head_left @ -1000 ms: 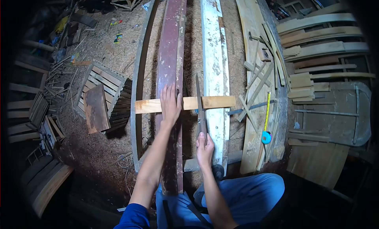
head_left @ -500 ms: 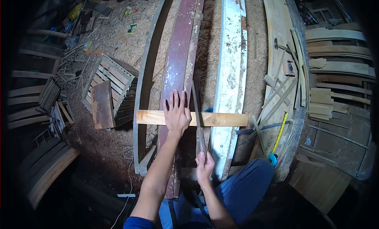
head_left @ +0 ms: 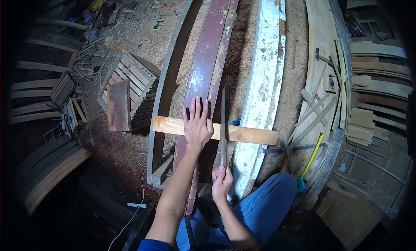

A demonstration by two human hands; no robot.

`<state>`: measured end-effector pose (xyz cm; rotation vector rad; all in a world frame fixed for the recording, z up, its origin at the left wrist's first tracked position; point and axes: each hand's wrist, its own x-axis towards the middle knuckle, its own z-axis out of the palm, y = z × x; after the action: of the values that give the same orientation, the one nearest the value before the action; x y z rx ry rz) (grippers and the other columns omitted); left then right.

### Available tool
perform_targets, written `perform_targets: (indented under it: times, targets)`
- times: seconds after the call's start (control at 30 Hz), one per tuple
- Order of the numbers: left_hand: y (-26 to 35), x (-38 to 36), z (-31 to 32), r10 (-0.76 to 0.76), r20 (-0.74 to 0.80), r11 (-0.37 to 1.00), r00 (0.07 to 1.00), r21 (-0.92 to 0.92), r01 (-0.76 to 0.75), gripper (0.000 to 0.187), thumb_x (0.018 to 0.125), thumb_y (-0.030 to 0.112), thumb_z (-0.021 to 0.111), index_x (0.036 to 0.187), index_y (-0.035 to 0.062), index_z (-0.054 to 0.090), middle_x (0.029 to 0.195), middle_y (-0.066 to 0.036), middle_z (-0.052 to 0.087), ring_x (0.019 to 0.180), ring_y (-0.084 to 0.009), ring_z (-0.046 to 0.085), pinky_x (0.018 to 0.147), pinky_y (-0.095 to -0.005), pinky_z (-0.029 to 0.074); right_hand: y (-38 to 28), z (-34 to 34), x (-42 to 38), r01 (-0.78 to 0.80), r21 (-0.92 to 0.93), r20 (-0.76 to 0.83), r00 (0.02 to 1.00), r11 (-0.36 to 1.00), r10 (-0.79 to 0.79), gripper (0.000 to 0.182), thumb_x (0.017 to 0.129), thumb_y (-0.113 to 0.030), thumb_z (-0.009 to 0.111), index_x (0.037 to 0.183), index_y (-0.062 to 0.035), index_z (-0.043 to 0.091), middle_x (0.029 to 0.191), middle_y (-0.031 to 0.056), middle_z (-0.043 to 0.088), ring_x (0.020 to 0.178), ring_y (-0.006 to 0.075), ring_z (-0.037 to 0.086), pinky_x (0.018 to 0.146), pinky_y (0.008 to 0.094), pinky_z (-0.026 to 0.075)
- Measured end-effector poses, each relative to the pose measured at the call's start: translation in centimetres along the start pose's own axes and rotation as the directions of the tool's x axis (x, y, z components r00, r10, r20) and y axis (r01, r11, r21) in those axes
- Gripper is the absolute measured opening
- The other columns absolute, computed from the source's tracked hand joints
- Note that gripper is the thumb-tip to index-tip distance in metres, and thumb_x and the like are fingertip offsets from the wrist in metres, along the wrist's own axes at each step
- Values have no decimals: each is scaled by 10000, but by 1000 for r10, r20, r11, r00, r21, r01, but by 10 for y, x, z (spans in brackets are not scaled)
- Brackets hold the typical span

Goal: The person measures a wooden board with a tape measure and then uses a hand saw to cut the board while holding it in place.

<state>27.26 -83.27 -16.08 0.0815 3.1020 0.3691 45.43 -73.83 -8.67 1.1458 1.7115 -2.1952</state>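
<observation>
A pale wooden board (head_left: pixel 253 135) lies crosswise over a dark red beam (head_left: pixel 203 64) and a worn white beam (head_left: pixel 262 73). My left hand (head_left: pixel 199 127) presses flat on the board above the red beam, fingers stretched forward. In my right hand (head_left: pixel 222 178) is the handle of a handsaw (head_left: pixel 223 116). Its blade stands edge-on across the board, in the gap between the two beams, just right of my left hand. How deep the teeth sit in the wood cannot be made out.
On the right bench lie a hammer (head_left: pixel 323 57), thin wood strips (head_left: pixel 318 110) and a tape measure (head_left: pixel 302 184) with its yellow blade drawn out. A slatted crate (head_left: pixel 143 80) stands at left with a brown plank (head_left: pixel 118 106) against it. Sawdust and scraps cover the floor.
The view has shifted, so the beams sit further right and tilt more. My right hand and the saw stand at a more upright angle to the board. The left hand stays pressed on it.
</observation>
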Motion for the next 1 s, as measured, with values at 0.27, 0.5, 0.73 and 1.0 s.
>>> perform_targets:
  times: [0.27,0.5,0.73,1.0]
  targets:
    - [1,2,-2,-15,42,999,999,41,14,726,903,226,490,1627,189,453,1716,-150,350,1612,-299,278,1318,-560,130,2,-5,-8,15,-76,-9,1000,997,-15,358,1124,-241,559,858,-4,525,750,15,549,697,96,528,619,298,471]
    - [1,2,-5,-10,69,999,998,44,7,747,890,239,498,1634,204,445,1731,-152,321,1618,-314,261,1319,-554,127,-7,-2,-11,57,-186,-28,998,981,-64,350,1157,-247,495,868,-49,486,743,-23,437,640,78,402,575,273,362]
    - [-1,1,-5,2,47,1000,999,28,-3,715,927,280,521,1634,207,438,1738,-159,297,1609,-319,273,1312,-566,141,-8,0,-6,82,-176,-51,994,981,-92,345,1139,-253,530,876,-29,521,723,4,487,638,98,454,577,302,394]
    - [-4,-3,5,26,-6,999,1000,20,-26,711,934,265,537,1636,214,432,1741,-151,296,1611,-303,268,1305,-566,149,-11,17,-9,165,-303,-24,983,939,-181,377,1148,-316,524,884,-48,554,748,-29,484,640,73,452,580,258,408]
